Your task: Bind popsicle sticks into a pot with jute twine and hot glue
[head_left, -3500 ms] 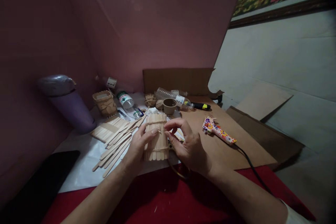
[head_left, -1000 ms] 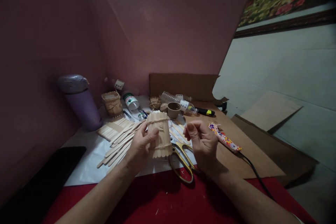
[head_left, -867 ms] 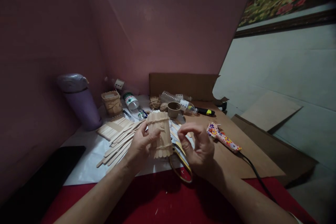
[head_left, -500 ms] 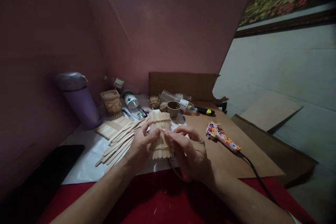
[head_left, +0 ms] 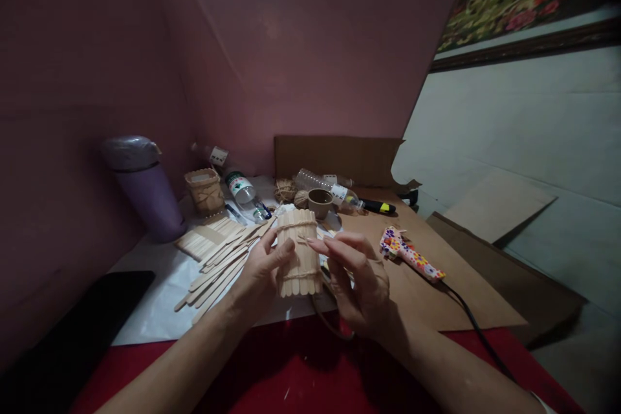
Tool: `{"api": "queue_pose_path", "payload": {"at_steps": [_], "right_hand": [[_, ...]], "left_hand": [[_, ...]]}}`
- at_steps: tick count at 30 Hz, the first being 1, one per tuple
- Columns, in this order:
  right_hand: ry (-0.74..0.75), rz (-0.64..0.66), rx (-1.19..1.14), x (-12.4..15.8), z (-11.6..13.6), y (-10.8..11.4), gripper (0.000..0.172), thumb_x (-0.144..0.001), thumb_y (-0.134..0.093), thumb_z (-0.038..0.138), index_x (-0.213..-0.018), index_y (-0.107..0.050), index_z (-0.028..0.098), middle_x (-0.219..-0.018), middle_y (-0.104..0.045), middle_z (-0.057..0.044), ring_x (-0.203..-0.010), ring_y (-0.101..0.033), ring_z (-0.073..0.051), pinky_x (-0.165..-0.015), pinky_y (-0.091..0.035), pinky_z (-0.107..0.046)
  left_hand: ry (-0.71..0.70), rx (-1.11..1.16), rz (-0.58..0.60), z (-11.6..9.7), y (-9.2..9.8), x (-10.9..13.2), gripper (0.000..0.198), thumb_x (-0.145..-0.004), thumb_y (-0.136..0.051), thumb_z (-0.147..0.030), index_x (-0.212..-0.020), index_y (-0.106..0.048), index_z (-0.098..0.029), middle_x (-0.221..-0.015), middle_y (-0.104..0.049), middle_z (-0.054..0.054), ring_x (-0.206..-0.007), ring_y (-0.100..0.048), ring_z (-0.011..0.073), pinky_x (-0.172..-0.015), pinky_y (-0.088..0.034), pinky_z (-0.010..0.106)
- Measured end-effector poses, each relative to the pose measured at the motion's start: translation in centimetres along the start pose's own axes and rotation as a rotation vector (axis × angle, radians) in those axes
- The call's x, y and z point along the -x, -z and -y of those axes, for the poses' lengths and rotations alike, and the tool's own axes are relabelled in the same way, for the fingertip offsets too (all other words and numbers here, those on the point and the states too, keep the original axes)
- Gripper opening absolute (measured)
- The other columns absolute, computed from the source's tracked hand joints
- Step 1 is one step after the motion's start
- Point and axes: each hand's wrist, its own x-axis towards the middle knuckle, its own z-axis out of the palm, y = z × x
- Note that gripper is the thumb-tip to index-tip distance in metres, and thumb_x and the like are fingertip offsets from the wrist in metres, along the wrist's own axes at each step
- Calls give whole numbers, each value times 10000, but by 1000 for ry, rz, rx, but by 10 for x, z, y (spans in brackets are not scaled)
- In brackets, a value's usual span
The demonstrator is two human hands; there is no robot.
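Note:
My left hand (head_left: 264,265) is closed around the left side of a holder made of craft sticks (head_left: 297,259), thumb on its front. The holder stands nearly upright, with one twine band near its top and another near its bottom. At its right front is my right hand (head_left: 356,272), thumb and index finger pinched close to the sticks between the bands. A small pale bit shows at those fingertips, too small to name. Below the holder, a thin cord loop (head_left: 332,325) hangs toward the red cloth; where it begins is hidden.
Loose craft sticks (head_left: 218,272) lie on white paper at left, near a finished-looking stick holder (head_left: 204,191) and a purple tumbler (head_left: 148,191). Behind are plastic bottles (head_left: 242,187), twine balls (head_left: 285,189) and a brown cup (head_left: 320,204). A flower-patterned glue gun (head_left: 412,255) rests on cardboard at right.
My right hand's fingertips have drawn slightly right, away from the holder's front. My left hand keeps its hold on the holder, which has hardly moved.

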Motion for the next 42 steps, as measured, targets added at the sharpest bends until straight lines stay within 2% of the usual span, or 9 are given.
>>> {"api": "queue_pose_path", "payload": {"at_steps": [9, 17, 24, 27, 31, 34, 38, 40, 42], "right_hand": [[70, -4, 102, 2, -4, -6, 527, -826, -556, -1, -1319, -530, 183, -1029, -725, -84, -954, -587, -229, -734, -568, -343], [-2, -53, 43, 0, 1, -4, 554, -840, -519, -15, -1337, -516, 229, -1056, -734, -64, -939, -590, -224, -806, -560, -388], [60, 11, 94, 4, -5, -7, 611, -821, -554, 5, -1392, -476, 208, -1079, -716, -77, -970, -577, -241, -740, -566, -366], [39, 8, 58, 5, -4, -6, 601, -833, -533, 3, -1391, -469, 217, -1105, -707, -74, -1004, -565, -236, -789, -552, -375], [-177, -86, -60, 6, -1, -6, 487, -909, -464, 75, -1358, -468, 263, -1212, -638, -80, -1055, -577, -227, -875, -520, -424], [-446, -99, -154, 8, 0, -13, 401, -947, -510, 264, -1343, -450, 245, -1262, -585, -110, -1071, -588, -241, -864, -526, -429], [-699, 82, -417, 9, 5, -22, 719, -857, -633, 487, -1436, -311, 208, -1387, -512, -159, -1255, -518, -299, -984, -490, -485], [-769, 155, -490, 8, 10, -25, 866, -802, -693, 499, -1478, -235, 212, -1469, -438, -166, -1334, -451, -312, -1048, -446, -510], [-811, 181, -469, 6, 14, -25, 930, -773, -732, 458, -1498, -200, 221, -1517, -379, -160, -1377, -397, -314, -1104, -382, -534]], "left_hand": [[-5, 31, 27, 3, 3, -2, 508, -713, -790, -311, -1142, -568, -155, -1041, -713, 130, -913, -698, 271, -807, -560, 382], [1, 18, 17, 2, 0, 0, 514, -705, -796, -318, -1141, -575, -161, -1050, -714, 125, -913, -700, 269, -787, -565, 367], [6, 31, -4, 2, 1, -1, 556, -662, -826, -320, -1141, -591, -164, -1065, -713, 123, -954, -693, 276, -843, -544, 368], [10, 23, -30, 1, 1, -1, 561, -647, -833, -318, -1135, -600, -170, -1072, -713, 116, -956, -693, 270, -840, -544, 356], [17, -14, -34, -1, 0, -1, 566, -659, -817, -322, -1161, -602, -173, -1059, -716, 113, -938, -696, 267, -789, -562, 343], [5, -27, -30, -3, -1, 0, 550, -685, -791, -291, -1184, -594, -169, -1095, -705, 125, -952, -690, 276, -764, -569, 340], [-51, -14, -27, -4, -1, 1, 485, -734, -727, -215, -1196, -586, -172, -1154, -684, 122, -1029, -664, 282, -811, -562, 350], [-88, -13, -22, -2, -1, 1, 489, -749, -709, -191, -1220, -576, -180, -1183, -673, 113, -1069, -647, 272, -862, -545, 350], [-124, -20, -21, 0, -1, -1, 508, -752, -711, -184, -1240, -568, -184, -1213, -660, 105, -1111, -626, 261, -918, -518, 344]]}}
